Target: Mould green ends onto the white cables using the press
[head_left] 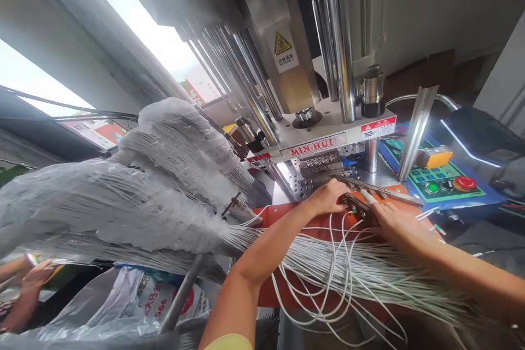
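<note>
In the head view, my left hand (331,197) is closed on the left end of a dark metal fixture (357,209) in front of the press (314,145). My right hand (383,212) rests at the fixture's right end, its index finger stretched along it and the other fingers partly hidden. Small green parts with white cables sit in the fixture. A thick bundle of white cables (328,262) lies below both hands across the orange surface (276,214), with several loops hanging down. A long metal bar (396,195) lies just behind my right hand.
Plastic-wrapped cable bundles (102,208) fill the left side. A blue control panel (447,175) with green and red buttons stands at the right, behind an upright metal post (418,131). Another person's hand (39,273) shows at the lower left.
</note>
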`<action>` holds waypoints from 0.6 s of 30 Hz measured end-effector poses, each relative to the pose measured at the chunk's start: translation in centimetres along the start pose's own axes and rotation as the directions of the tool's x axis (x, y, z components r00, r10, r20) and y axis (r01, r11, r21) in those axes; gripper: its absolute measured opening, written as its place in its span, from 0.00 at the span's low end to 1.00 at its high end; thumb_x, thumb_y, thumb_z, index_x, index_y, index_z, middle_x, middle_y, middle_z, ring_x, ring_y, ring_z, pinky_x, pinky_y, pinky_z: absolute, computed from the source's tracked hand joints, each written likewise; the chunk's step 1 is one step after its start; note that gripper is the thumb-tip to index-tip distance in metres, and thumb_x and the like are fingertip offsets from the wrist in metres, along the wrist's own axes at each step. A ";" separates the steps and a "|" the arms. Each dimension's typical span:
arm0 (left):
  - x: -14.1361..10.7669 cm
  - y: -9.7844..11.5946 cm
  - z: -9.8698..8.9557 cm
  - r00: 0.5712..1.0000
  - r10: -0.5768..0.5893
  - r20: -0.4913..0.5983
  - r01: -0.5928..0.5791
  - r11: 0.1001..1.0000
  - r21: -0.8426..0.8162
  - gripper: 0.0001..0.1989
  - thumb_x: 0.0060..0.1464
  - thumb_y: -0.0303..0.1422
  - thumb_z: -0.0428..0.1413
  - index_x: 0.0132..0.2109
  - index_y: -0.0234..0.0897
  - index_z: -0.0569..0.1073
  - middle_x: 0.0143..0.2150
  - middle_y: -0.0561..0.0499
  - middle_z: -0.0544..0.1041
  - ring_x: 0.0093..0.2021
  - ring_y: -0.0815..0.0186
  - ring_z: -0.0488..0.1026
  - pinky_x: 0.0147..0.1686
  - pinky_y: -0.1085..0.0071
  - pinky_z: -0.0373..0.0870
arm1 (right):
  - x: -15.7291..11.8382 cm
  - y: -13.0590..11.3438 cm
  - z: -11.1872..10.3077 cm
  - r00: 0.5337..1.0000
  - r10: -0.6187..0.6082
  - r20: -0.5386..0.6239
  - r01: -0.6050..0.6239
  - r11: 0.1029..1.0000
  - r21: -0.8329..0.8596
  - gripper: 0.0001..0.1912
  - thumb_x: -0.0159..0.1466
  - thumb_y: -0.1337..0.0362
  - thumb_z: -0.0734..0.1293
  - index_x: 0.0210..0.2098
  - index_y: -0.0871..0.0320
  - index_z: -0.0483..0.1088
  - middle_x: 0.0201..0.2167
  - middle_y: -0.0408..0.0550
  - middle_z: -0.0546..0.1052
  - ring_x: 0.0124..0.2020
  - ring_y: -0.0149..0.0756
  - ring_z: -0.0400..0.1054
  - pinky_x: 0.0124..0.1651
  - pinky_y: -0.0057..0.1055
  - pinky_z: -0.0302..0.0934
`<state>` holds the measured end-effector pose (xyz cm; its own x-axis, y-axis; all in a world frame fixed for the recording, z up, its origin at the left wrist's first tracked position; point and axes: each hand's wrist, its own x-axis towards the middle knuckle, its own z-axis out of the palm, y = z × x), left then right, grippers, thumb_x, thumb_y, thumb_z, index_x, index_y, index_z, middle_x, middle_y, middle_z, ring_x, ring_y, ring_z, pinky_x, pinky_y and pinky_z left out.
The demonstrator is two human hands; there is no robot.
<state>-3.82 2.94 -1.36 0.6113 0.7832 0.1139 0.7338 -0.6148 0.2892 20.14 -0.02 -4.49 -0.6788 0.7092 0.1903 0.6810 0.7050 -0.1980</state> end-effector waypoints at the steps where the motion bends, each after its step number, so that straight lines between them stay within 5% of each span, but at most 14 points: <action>1: -0.2 -0.2 -0.1 0.998 -0.032 -0.055 0.032 0.999 0.007 0.16 0.49 0.32 0.59 0.47 0.36 0.74 0.45 0.45 0.76 0.47 0.57 0.68 0.50 0.63 0.67 | 0.5 0.5 -0.3 0.999 -0.034 -0.020 0.033 0.999 -0.026 0.39 0.61 0.65 0.63 0.67 0.66 0.42 0.46 0.61 0.74 0.45 0.49 0.69 0.41 0.39 0.65; 5: -0.7 -1.3 -1.5 0.959 -0.128 -0.253 0.157 0.983 0.098 0.21 0.47 0.36 0.61 0.49 0.37 0.73 0.49 0.44 0.74 0.50 0.55 0.65 0.53 0.58 0.63 | 3.7 2.2 -1.8 0.982 -0.175 -0.077 0.166 0.980 -0.111 0.21 0.64 0.66 0.60 0.57 0.61 0.61 0.38 0.56 0.75 0.40 0.46 0.68 0.38 0.37 0.64; 10: -0.6 -4.2 -3.2 0.855 -0.284 -0.434 0.363 0.925 0.111 0.19 0.43 0.35 0.63 0.45 0.37 0.75 0.47 0.44 0.74 0.51 0.52 0.64 0.55 0.56 0.61 | 10.0 3.7 -2.5 0.941 -0.310 -0.137 0.286 0.943 -0.168 0.14 0.65 0.63 0.62 0.49 0.61 0.67 0.36 0.55 0.74 0.39 0.46 0.66 0.39 0.37 0.62; 18: 0.0 -10.2 -2.6 0.629 -0.620 -0.469 0.598 0.771 -0.216 0.18 0.44 0.34 0.62 0.45 0.38 0.74 0.43 0.46 0.77 0.47 0.55 0.72 0.52 0.58 0.67 | 19.9 5.5 -0.4 0.958 -0.265 -0.111 0.266 0.964 -0.012 0.11 0.63 0.64 0.64 0.44 0.54 0.72 0.41 0.53 0.77 0.44 0.44 0.70 0.47 0.38 0.63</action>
<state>-12.05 9.48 -1.84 -0.2092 0.9174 0.3385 0.8678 0.0145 0.4968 10.49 18.03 -1.41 -0.8004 0.4926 0.3416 0.4794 0.8681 -0.1286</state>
